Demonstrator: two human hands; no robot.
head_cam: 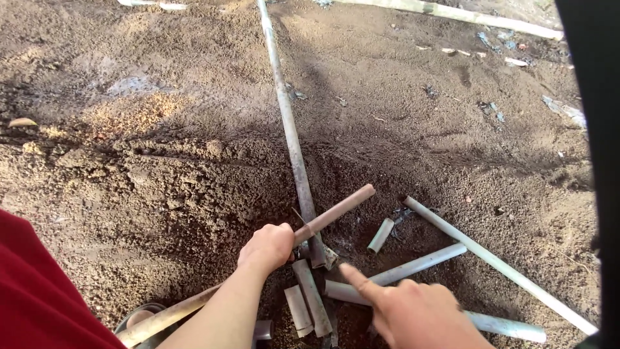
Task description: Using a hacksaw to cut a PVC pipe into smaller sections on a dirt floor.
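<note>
My left hand [266, 247] is closed around a dusty brown pipe [336, 212] that slants up to the right over a shallow pit in the soil. My right hand [413, 310] hovers at the bottom, index finger stretched out toward the left, pointing at a cluster of short grey pipe pieces [309, 294]. It holds nothing. A long grey pipe [289, 123] runs from the top of the view down into the pit, passing under the brown pipe.
Several grey pipes [491, 258] lie fanned out to the right of the pit, with a short stub [381, 234] among them. Loose brown soil surrounds everything. A red sleeve [39, 291] fills the lower left. Another pale pipe [478, 18] lies at the top right.
</note>
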